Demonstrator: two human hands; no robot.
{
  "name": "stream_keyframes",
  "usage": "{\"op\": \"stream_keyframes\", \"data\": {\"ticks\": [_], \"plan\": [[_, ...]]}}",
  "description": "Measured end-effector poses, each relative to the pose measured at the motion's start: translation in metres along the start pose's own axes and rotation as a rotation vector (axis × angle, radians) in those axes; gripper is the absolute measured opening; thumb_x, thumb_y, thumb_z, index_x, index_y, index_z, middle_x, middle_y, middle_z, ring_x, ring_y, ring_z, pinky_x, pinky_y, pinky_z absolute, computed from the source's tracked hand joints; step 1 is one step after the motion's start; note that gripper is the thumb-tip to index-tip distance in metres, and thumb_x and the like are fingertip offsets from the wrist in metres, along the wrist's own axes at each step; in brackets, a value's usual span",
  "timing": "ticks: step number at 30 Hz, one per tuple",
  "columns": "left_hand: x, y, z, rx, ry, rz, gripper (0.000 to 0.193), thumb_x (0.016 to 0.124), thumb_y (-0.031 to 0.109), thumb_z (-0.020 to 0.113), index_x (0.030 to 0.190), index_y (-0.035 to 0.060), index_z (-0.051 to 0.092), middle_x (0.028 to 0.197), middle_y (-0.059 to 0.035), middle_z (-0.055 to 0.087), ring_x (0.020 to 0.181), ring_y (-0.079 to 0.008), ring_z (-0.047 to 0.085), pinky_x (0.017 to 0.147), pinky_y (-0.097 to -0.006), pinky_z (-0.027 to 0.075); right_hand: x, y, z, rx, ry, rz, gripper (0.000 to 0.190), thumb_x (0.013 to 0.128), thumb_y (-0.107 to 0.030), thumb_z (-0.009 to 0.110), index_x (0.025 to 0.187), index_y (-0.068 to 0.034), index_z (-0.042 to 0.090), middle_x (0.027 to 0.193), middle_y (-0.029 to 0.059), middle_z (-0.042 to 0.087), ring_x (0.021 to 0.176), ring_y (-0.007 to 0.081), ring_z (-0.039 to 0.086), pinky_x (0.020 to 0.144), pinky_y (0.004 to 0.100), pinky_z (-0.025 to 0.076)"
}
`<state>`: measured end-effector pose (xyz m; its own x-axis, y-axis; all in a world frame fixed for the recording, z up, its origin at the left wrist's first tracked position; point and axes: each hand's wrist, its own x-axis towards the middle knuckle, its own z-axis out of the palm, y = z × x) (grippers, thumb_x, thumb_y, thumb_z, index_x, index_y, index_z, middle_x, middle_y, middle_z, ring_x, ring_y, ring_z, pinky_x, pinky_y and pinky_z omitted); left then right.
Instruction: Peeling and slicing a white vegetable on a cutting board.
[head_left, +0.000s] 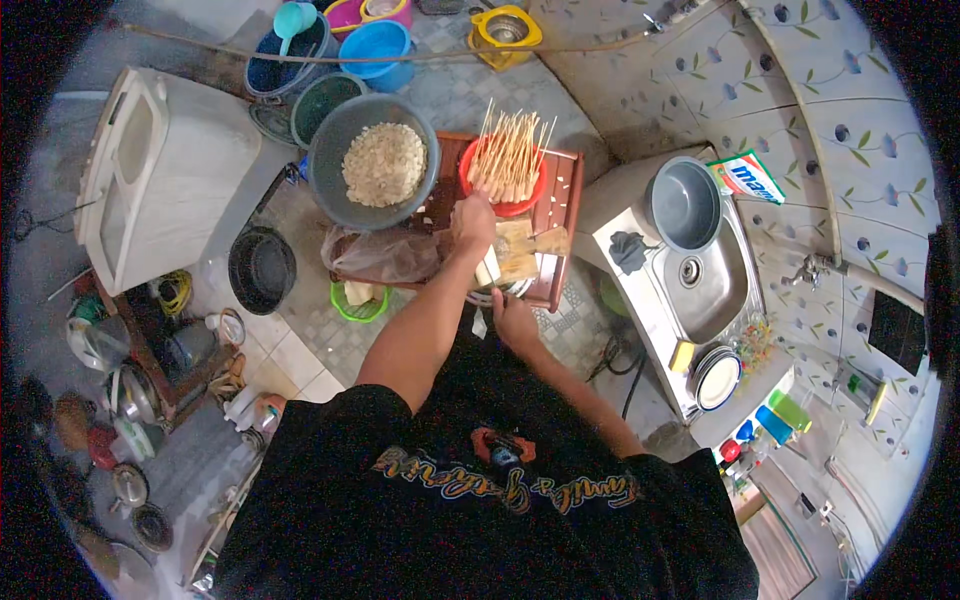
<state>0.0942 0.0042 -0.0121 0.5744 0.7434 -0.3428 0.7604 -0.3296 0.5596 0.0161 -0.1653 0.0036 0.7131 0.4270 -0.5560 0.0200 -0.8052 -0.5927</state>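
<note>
My left hand (474, 223) is at the near rim of a red plastic bowl (465, 166), by the lower ends of the skewers; its fingertips are partly hidden. Many thin wooden skewers (511, 146) with pale pieces on their lower ends lean in the bowl. Closer to me, my right hand (514, 319) is closed around a thin object, perhaps a knife, whose kind is unclear. Between the hands lie pale, cut blocks of food (489, 268), beside a wooden board (516, 247). A large grey basin (321, 161) of small pale pieces stands to the left.
A low reddish-brown wooden table (568, 225) bears the bowl and board, with a clear plastic bag (382, 255) at its left. A green basket (360, 315) and a black basin (262, 270) are on the floor. To the right is a steel sink (705, 292) with a grey basin (684, 202).
</note>
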Motion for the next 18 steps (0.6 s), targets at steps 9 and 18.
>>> {"op": "stream_keyframes", "data": {"ticks": [9, 18], "plan": [[0.01, -0.022, 0.017, -0.022, -0.014, 0.06, 0.042, 0.096, 0.031, 0.04, 0.081, -0.0006, 0.063, 0.067, -0.0186, 0.064, 0.07, -0.0371, 0.064, 0.066, -0.047, 0.049, 0.002, 0.011, 0.013, -0.069, 0.055, -0.069, 0.055, 0.094, -0.043, 0.044, 0.086, 0.009, 0.059, 0.08, 0.0328, 0.06, 0.077, 0.0467, 0.061, 0.066, 0.0534, 0.049], [-0.004, -0.003, -0.015, -0.125, -0.05, 0.082, 0.044, 0.098, 0.034, 0.033, 0.097, -0.0001, 0.061, 0.086, -0.0284, 0.063, 0.085, -0.0471, 0.06, 0.077, -0.0545, 0.047, 0.002, 0.009, 0.016, -0.033, 0.042, -0.038, 0.055, 0.095, -0.044, 0.04, 0.087, 0.004, 0.064, 0.076, 0.0301, 0.061, 0.076, 0.0483, 0.06, 0.07, 0.0546, 0.048]]}}
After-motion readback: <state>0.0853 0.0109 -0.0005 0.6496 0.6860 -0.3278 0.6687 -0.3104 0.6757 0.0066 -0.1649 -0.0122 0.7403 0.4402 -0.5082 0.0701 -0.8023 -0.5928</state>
